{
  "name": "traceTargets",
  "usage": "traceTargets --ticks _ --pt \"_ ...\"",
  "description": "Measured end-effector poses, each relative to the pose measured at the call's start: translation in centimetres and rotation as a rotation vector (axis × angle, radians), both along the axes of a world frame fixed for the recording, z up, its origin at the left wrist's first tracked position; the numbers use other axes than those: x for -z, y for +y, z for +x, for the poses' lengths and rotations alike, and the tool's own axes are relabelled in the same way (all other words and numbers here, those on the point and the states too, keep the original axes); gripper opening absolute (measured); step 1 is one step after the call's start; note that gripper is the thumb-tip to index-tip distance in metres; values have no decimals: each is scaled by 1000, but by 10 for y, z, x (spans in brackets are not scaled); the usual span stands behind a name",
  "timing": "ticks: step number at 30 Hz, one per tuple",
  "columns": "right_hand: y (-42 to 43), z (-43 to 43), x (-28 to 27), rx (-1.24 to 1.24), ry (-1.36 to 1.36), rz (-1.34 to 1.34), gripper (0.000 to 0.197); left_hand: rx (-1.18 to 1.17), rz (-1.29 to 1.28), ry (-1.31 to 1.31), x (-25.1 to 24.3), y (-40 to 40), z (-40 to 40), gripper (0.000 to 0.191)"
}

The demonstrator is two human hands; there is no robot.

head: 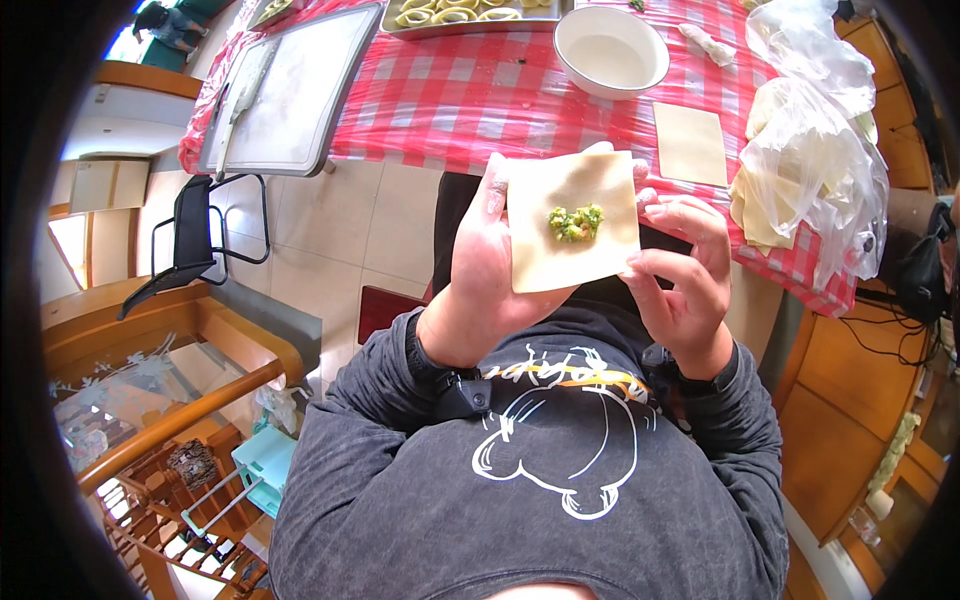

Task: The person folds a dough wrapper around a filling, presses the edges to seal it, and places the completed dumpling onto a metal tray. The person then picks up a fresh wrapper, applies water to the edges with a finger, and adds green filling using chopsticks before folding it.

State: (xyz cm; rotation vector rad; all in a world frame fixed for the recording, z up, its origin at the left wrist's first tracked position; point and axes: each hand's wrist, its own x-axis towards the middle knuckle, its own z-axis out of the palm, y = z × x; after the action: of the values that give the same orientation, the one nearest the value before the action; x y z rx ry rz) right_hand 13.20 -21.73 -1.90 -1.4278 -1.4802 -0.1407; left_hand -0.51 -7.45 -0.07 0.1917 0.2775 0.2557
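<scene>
On the palm of my left hand [480,270] lies a square dough wrapper [544,262], its fingers behind the sheet and the tips just showing past the far edge. A small mound of green, chunky filling [576,223] sits near the wrapper's middle. My right hand [686,281] pinches the near right corner of the sheet between thumb and forefinger, the other fingers curled beside its right edge. Beyond the hands, a single flat wrapper [690,144] rests on the table. A white bowl [611,56] holding pale liquid stands past it.
A red-and-white checked cloth under clear plastic [450,97] covers the table. At the left, a knife [244,97] lies on a cutting board [300,97]. A metal tray [480,28] holds several folded dumplings [457,13]. Plastic bags [810,157] partly cover stacked wrappers [757,210] at right.
</scene>
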Motion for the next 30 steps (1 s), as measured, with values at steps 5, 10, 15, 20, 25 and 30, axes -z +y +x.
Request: traceTargets --ticks 5,10,15,20,25,30 --pt "13 -7 1 24 173 -2 21 -90 -1 0 3 4 -5 83" --pt "29 -12 -1 40 221 24 18 -127 -84 -74 4 7 -10 80" --pt "41 -20 -4 64 418 -22 15 -116 -91 -175 10 8 -13 79" --pt "55 -15 -7 126 361 -7 15 -145 -47 -157 5 6 -13 83" --pt "65 -19 -11 142 546 32 15 -139 43 -152 1 4 -14 84" --pt "70 -18 -13 171 494 33 15 -123 61 -231 6 3 -16 85"
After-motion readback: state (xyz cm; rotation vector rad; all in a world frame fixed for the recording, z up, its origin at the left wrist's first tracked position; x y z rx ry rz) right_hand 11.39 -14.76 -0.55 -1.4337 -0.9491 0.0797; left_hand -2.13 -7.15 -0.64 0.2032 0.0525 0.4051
